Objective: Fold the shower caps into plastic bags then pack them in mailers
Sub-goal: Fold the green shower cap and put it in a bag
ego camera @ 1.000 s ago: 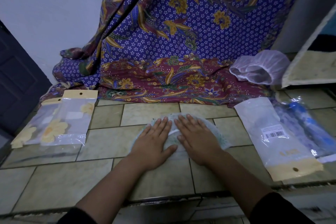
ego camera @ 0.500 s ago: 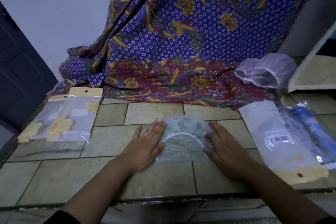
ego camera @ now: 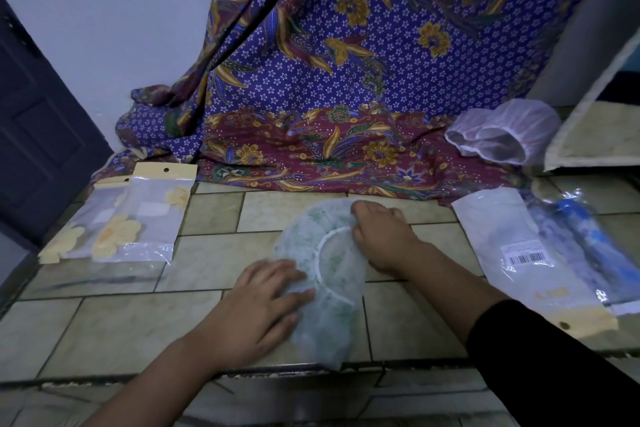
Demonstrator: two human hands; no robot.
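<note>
A translucent shower cap (ego camera: pixel 337 291) with a green leaf print and a white elastic band lies flattened on the tiled counter (ego camera: pixel 104 319), reaching the front edge. My left hand (ego camera: pixel 266 295) presses flat on the cap's near left side, fingers straight. At the cap's far right edge, my right hand (ego camera: pixel 381 236) grips the material with curled fingers. Two empty plastic bags (ego camera: pixel 138 222) with yellow flowers and cream headers lie at the left.
Another clear plastic bag (ego camera: pixel 512 253) with a barcode label lies at the right, beside a blue-printed packet (ego camera: pixel 585 246). A white shower cap (ego camera: pixel 502 132) sits at the back right. Batik cloth (ego camera: pixel 346 80) drapes over the back. A dark door (ego camera: pixel 34 121) stands at the left.
Both hands left the cap's middle. The right hand moved to the far right edge and took hold of it; the left slid to the near left side. The cap now lies longer, toward me.
</note>
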